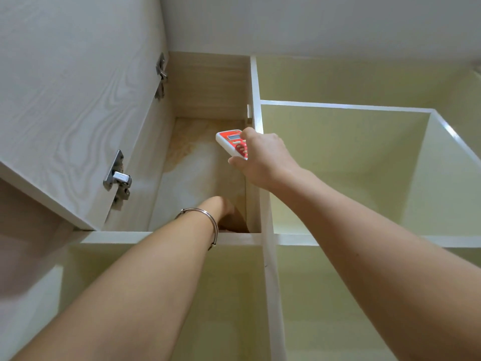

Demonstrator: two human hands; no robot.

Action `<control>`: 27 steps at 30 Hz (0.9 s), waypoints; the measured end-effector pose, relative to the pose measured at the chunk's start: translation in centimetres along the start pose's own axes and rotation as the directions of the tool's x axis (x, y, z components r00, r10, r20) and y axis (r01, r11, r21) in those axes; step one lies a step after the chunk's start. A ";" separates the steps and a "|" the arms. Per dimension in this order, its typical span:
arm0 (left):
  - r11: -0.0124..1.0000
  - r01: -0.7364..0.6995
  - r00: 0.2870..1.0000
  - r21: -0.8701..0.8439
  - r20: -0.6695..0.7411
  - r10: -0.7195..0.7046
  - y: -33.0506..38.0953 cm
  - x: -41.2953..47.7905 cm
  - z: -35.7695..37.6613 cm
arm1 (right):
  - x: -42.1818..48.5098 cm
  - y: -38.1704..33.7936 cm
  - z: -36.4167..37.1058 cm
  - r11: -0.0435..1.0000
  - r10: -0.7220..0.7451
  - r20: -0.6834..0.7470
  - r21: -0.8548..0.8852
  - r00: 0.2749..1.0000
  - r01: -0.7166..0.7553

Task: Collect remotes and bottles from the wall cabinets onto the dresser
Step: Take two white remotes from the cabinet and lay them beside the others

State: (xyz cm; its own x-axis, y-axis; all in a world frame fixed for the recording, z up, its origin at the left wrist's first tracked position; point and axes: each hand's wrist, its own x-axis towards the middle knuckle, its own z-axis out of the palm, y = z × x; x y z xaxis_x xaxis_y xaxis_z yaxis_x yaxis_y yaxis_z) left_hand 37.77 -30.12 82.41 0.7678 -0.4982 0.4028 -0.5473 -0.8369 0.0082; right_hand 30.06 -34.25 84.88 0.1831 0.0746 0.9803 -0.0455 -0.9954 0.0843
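I look up into an open wall cabinet with a pale wood interior. My right hand is raised in front of its right side and grips a white remote with a red face, a small screen and pale buttons. My left hand, a metal bangle on its wrist, reaches over the cabinet's bottom edge into the lower right corner; its fingers are hidden behind the shelf edge, so what they touch cannot be seen. No bottles are in view.
The cabinet door hangs open at the left with two metal hinges. Open yellow-green shelf compartments lie to the right and below, divided by white panels. The ceiling runs across the top.
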 end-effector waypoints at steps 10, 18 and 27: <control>0.897 -0.108 0.791 -0.429 -0.583 -0.184 -5.9 -4.4 -1.6 | 0.1 0.3 1.0 0.994 0.078 -0.033 0.075 0.996 -0.075; 0.701 -0.379 0.633 -0.604 -0.722 -0.280 -6.9 -12.1 0.7 | -3.2 0.1 -0.6 0.927 0.159 -0.081 0.355 0.984 -0.120; 0.266 -0.479 0.832 -0.836 -0.529 -0.164 -3.9 -21.9 13.3 | -23.1 0.2 -6.7 0.802 0.398 0.166 0.415 0.902 -0.430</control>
State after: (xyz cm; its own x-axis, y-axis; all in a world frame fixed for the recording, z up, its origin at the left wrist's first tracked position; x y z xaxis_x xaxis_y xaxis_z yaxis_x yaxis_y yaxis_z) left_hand 27.50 -18.99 61.37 0.5526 -0.1576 0.8184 -0.7920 0.2063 0.5746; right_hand 19.25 -35.82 63.47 0.3098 -0.3386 0.8885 0.2924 -0.8552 -0.4279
